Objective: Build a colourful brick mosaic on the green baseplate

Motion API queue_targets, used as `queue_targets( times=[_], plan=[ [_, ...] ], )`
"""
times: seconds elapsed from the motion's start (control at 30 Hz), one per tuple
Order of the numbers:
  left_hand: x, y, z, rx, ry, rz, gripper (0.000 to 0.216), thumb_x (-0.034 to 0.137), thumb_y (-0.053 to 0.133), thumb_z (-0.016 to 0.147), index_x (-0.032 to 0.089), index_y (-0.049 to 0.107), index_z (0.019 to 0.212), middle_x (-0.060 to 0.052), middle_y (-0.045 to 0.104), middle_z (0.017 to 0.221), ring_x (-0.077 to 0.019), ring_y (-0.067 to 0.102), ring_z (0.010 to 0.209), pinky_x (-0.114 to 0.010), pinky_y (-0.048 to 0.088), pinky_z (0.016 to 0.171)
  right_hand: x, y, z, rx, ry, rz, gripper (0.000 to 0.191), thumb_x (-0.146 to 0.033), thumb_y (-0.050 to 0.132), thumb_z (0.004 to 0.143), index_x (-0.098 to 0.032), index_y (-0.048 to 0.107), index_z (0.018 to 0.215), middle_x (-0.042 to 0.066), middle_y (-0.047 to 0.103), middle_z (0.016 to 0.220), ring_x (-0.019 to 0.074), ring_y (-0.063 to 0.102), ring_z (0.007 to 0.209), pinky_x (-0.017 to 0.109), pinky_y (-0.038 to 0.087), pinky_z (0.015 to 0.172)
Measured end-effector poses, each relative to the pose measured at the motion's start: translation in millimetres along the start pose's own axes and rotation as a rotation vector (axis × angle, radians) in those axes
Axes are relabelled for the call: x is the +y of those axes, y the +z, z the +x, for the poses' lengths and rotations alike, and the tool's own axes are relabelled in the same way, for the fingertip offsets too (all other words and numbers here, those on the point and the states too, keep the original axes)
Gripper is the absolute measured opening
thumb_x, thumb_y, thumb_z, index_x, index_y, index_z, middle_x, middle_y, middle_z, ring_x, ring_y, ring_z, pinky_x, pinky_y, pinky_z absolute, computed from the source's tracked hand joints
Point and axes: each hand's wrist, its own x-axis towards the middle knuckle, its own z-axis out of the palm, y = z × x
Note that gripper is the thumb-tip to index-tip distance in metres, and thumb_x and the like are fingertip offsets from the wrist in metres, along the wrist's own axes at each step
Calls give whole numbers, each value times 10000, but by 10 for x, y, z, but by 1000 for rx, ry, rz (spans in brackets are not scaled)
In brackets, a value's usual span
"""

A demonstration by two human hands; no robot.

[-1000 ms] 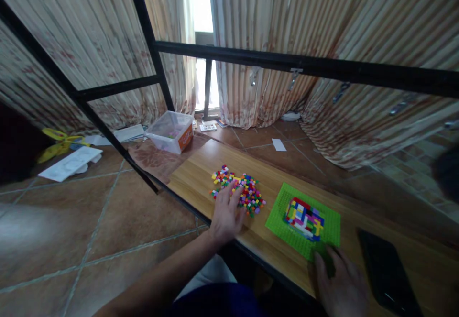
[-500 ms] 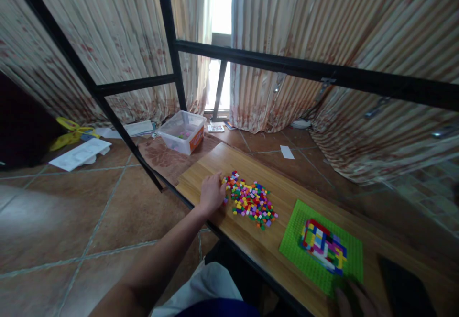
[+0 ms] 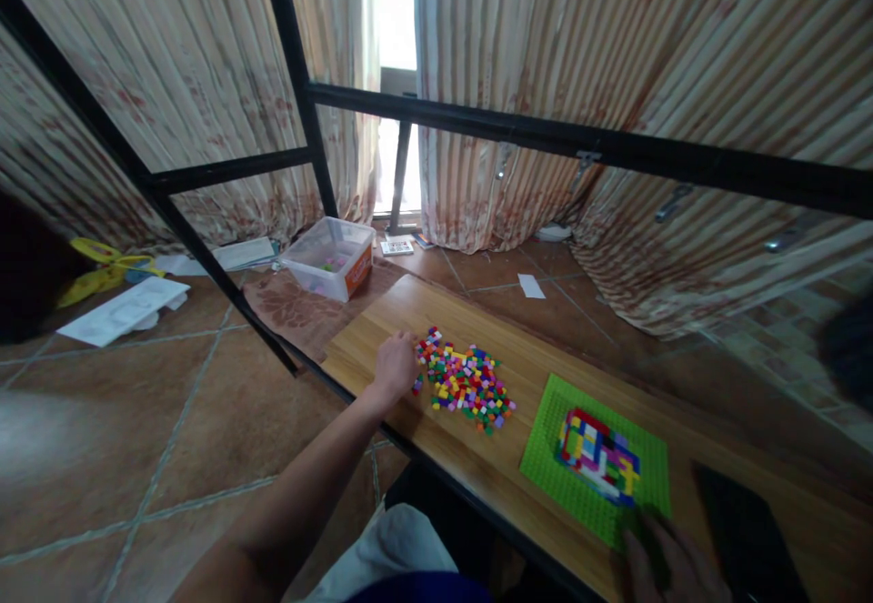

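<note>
Far left on the tiled floor, a yellow item [image 3: 102,266] is seen, w/ white sheets [image 3: 123,310] just beside it at 5 o'clock. Further right, a clear plastic box [image 3: 328,257] w/ an orange label is set on a brown patterned mat [image 3: 293,307], approx. 11 o'clock from the left hand [image 3: 396,366].

The left hand is stretched out over the wooden table [image 3: 382,321], near its left end. Its fingers are curled inward, tips brought against the left edge of the brick pile [image 3: 467,383]. Whether a brick is pinched can't be told, as the tips are hidden by the knuckles.

The brick pile, small multicoloured pcs, is spread loose on the table at 3 o'clock from the left hand. At 4 o'clock from the pile, apart from it, a green baseplate [image 3: 546,457] is laid flat. A patch of built bricks [image 3: 597,447] (red, yellow, blue, white, pink) is seated on its middle.

The right hand [image 3: 672,571] is cut off by the bottom edge, at 5 o'clock from the baseplate. Its fingers are laid onto the plate's near corner. It is blurred, so whether the corner is gripped or only pressed can't be told. A flat black device [image 3: 747,530] is lying on the table at 2 o'clock from the right hand, just beside the plate.
</note>
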Motion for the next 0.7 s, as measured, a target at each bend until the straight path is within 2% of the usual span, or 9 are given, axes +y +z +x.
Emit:
queue_targets(
  times=[0.2, 0.33, 0.4, 0.47, 0.6, 0.7],
  plan=[
    [3, 9, -25, 10, 24, -135, 331, 64, 468, 835, 152, 657, 1092, -112, 635, 1085, -189, 615, 983, -294, 469, 896, 97, -27, 14, -36, 34, 12, 600, -660, 381, 801, -206, 665, 1073, 148, 637, 1130, 350, 577, 1090, 528, 444, 947],
    [-8, -33, -40, 51, 60, -309, 363, 27, 486, 790, 149, 659, 1085, -101, 657, 1076, -194, 609, 1010, -331, 476, 942, -124, -155, 77, 77, 89, 38, 589, -650, 370, 839, -188, 667, 1052, 156, 643, 1116, 344, 573, 1104, 514, 448, 947],
    [13, -95, -103, 81, 74, -427, 378, 37, 493, 786, 155, 648, 1109, -92, 678, 1055, -199, 617, 997, -360, 491, 935, -403, -221, 135, 114, 64, 81, 572, -642, 375, 853, -191, 667, 1051, 150, 643, 1132, 329, 576, 1112, 495, 451, 954],
    [70, -170, -224, 85, 101, -540, 394, 66, 497, 800, 170, 629, 1157, -78, 689, 1030, -189, 630, 962, -358, 505, 910, -790, -253, 206, 67, 43, 167, 523, -613, 415, 865, -201, 654, 1082, 131, 648, 1158, 298, 592, 1098, 472, 454, 961],
    [259, -289, -578, -58, 194, -730, 403, 179, 539, 833, 205, 590, 1232, -35, 695, 958, -164, 649, 891, -315, 521, 848, -1657, -160, 391, -149, 12, 487, 399, -495, 457, 908, -214, 646, 1119, 100, 669, 1149, 235, 615, 1053, 427, 470, 953],
    [382, -339, -805, -124, 217, -832, 391, 210, 551, 845, 204, 583, 1235, -36, 692, 978, -161, 650, 927, -316, 511, 893, -2128, -20, 528, -296, -37, 686, 360, -425, 465, 923, -217, 631, 1166, 85, 677, 1129, 200, 637, 997, 370, 500, 898]
  ],
)
